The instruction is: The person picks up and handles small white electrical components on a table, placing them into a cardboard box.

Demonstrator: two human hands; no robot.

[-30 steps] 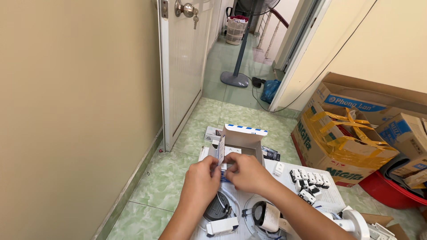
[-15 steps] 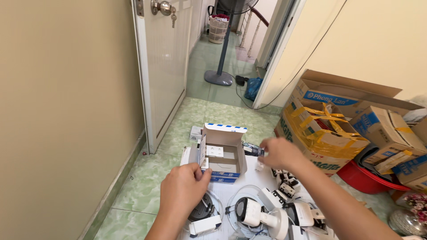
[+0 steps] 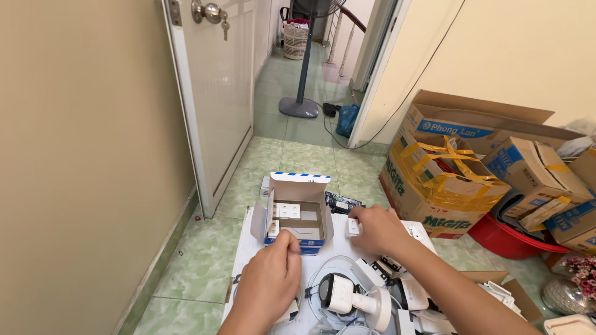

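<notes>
on the green tiled floor (image 3: pixel 205 273) lies a white sheet (image 3: pixel 248 248), and an open small cardboard box (image 3: pixel 295 214) with a blue-and-white striped lid edge sits on it, its flaps spread. the left hand (image 3: pixel 268 282) rests with fingers curled, fingertips touching the box's near front edge. the right hand (image 3: pixel 379 229) lies just right of the box, fingers closed around a small white part (image 3: pixel 352 227). a white security camera (image 3: pixel 354 301) lies near both hands, between the forearms. taped cardboard cartons (image 3: pixel 447 180) stand well to the right, beside a red basin (image 3: pixel 509 239).
</notes>
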